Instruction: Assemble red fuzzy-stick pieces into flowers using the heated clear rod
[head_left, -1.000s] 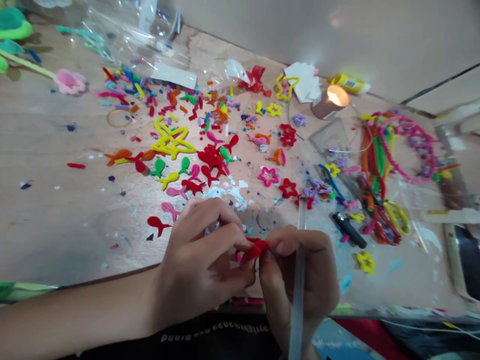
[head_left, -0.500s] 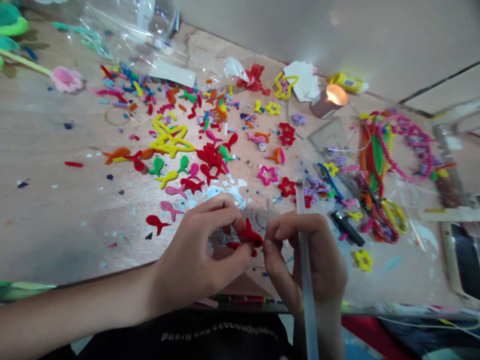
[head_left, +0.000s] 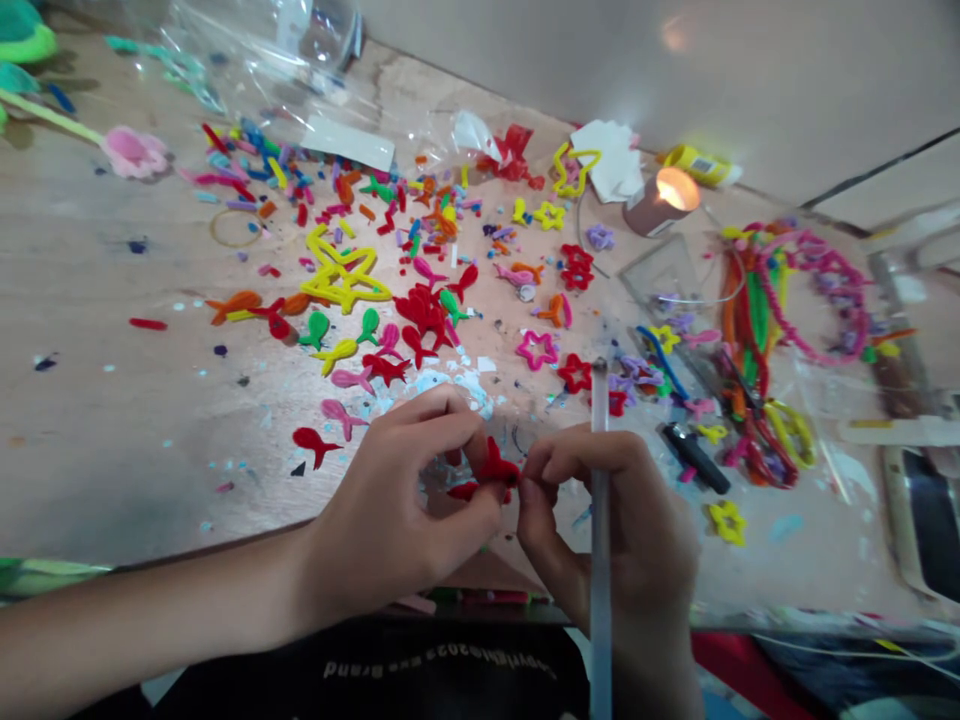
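Note:
Pinched between the thumb and fingers of my left hand (head_left: pixel 405 500) is a small red fuzzy pipe-cleaner fish (head_left: pixel 496 462). My right hand (head_left: pixel 645 530) is closed, its thumb and index fingertips touching or almost touching the fish's right end; whether they grip it I cannot tell. A long translucent glue stick (head_left: pixel 601 570) with a dark tip is tucked through the fingers of that hand and points away from me. Beyond my left hand lie more pipe-cleaner fish, among them a red one (head_left: pixel 315 446) and a pink one (head_left: pixel 343 417).
A lit candle (head_left: pixel 664 203) burns at the back right. Scissors (head_left: pixel 761 430), a black lighter (head_left: pixel 696 458), a pink ring (head_left: pixel 772 310) and a phone (head_left: pixel 926 520) lie to the right. Several yellow stars (head_left: pixel 345 280) and coloured scraps cover the middle, with plastic bags (head_left: pixel 247 70) behind.
My right hand has shifted slightly left, bringing its fingertips to the red fish. The glue stick has swung more upright. My left hand has barely moved.

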